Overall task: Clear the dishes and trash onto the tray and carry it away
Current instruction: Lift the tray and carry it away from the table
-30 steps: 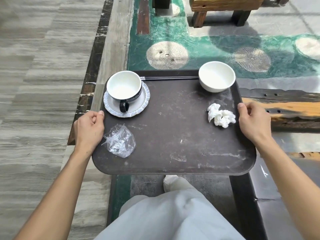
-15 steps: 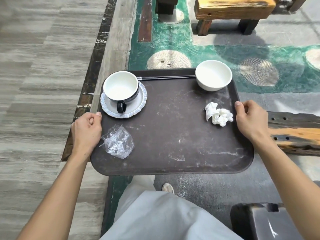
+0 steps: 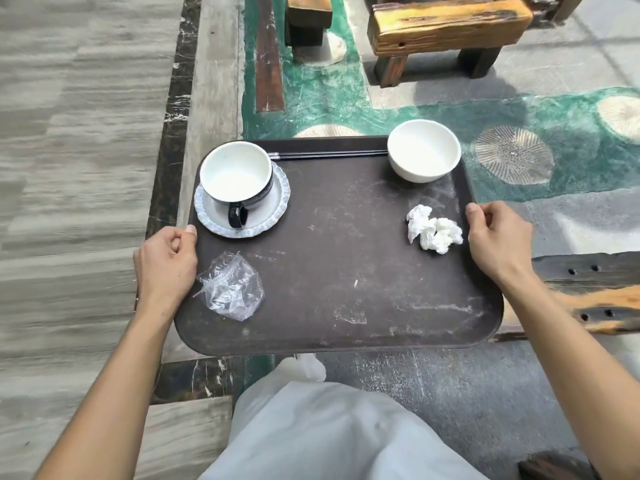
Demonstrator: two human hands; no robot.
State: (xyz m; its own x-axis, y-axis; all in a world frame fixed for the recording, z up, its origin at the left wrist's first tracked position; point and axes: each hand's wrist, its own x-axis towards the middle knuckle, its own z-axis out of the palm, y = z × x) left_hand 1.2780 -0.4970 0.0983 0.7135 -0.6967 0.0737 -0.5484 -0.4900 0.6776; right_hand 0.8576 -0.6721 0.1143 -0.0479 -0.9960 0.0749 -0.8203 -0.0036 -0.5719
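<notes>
I hold a dark brown tray (image 3: 346, 258) level in front of me, above the floor. My left hand (image 3: 166, 265) grips its left rim and my right hand (image 3: 497, 240) grips its right rim. On the tray's far left a black cup (image 3: 237, 178) with a white inside sits on a pale saucer (image 3: 273, 213). A white bowl (image 3: 424, 150) stands at the far right corner. Black chopsticks (image 3: 329, 154) lie along the far rim between them. A crumpled white napkin (image 3: 433, 233) lies near my right hand, and a clear plastic wrapper (image 3: 232, 289) near my left.
Grey wood-look floor (image 3: 76, 168) lies to the left, and a green patterned floor area (image 3: 346, 98) ahead. A yellow wooden bench (image 3: 446, 29) stands ahead at the right. A dark and orange wooden plank edge (image 3: 595, 296) juts in at my right. My light trouser leg (image 3: 329, 427) shows below.
I have walked on with the tray; the floor and benches have slid toward me and to the right. The things on the tray and my grip have not shifted.
</notes>
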